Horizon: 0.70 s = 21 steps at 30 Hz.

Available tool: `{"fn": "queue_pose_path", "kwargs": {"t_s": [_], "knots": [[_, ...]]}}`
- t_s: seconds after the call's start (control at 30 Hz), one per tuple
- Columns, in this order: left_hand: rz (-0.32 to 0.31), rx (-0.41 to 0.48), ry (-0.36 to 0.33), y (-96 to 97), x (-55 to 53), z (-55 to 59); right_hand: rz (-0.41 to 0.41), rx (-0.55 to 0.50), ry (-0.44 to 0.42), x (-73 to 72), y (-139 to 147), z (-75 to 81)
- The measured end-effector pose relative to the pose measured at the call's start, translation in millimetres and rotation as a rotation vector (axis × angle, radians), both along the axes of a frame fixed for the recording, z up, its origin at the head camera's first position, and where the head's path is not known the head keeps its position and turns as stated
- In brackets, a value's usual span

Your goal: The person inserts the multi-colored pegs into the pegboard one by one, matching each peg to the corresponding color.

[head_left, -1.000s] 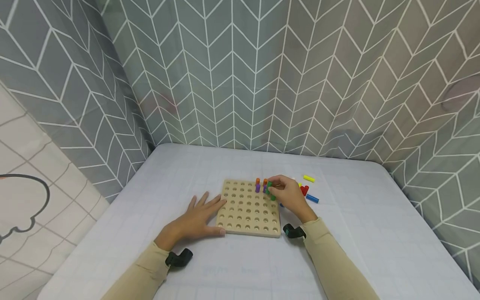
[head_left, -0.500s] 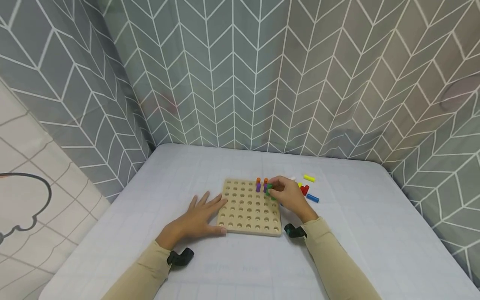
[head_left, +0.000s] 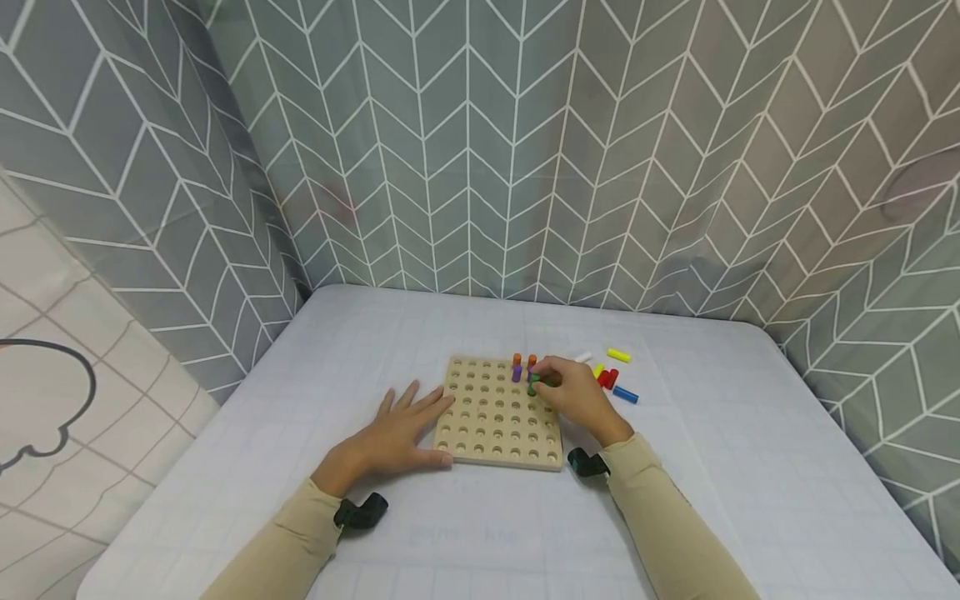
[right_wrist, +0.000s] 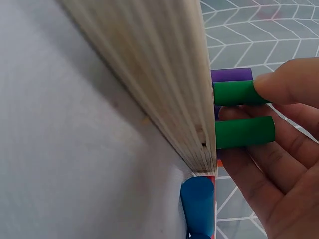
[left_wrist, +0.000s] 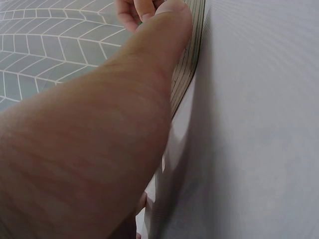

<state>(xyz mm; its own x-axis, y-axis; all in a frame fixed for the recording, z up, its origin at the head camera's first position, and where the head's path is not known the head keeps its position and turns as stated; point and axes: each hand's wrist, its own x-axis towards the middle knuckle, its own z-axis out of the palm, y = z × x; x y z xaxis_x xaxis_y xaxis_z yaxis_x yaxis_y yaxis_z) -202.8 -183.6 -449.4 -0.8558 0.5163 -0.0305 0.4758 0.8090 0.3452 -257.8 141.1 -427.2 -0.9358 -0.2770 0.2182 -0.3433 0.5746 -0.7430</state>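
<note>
One of two green pegs (right_wrist: 234,93) has moved leftward, right hand (head_left: 576,395) pinching it, left hand (head_left: 393,437) splayed.

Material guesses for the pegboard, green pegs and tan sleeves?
Pegboard: likely plywood, bare-looking; pale face, layered stripes along the edge.
Green pegs: painted wood or plastic, can't tell; smooth, evenly coloured, no grain showing.
Tan sleeves: fabric, apparently matte; soft creases near the cuffs. Fibre can't be told.

Room over near half of board (head_left: 490,412); pegs (head_left: 517,374) & R hand (head_left: 579,393) block far R cnr.
</note>
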Motion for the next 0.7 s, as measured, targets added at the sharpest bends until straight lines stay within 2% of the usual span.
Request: {"fn": "queue_pose_path", "kwargs": {"t_s": [0.7], "knots": [[0.003, -0.006, -0.004, 0.7, 0.4, 1.0, 0.007, 0.065, -0.005, 3.8, 2.9, 2.4]]}}
